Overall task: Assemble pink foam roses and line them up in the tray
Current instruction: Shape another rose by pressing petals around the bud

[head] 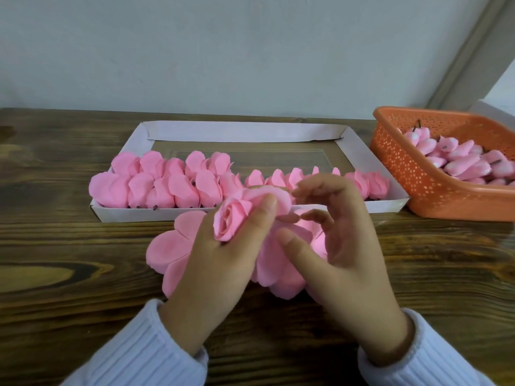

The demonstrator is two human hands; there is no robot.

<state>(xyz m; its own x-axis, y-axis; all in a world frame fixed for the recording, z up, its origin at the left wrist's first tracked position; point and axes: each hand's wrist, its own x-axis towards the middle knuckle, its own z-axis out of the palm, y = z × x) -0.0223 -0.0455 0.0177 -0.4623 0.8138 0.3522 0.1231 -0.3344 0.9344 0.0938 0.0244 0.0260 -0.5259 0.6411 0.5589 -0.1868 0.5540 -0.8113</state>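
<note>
- The left hand [223, 254], at centre frame, grips a pink foam rose bud [232, 218] with a round petal layer [274, 196] folded against it; the thumb presses the petal.
- The right hand [342, 240] is curved beside it, its fingertips [296, 194] at the petal's edge; I cannot tell whether they pinch it.
- Under both hands, flat pink petal cutouts [170, 246] lie piled on the wooden table [69, 274].
- Behind the hands, a white cardboard tray [250, 130] holds finished roses [178, 188] in 2 rows at its near left side.
- At right, an orange perforated basket [418, 174] holds loose rose buds [459, 160].
</note>
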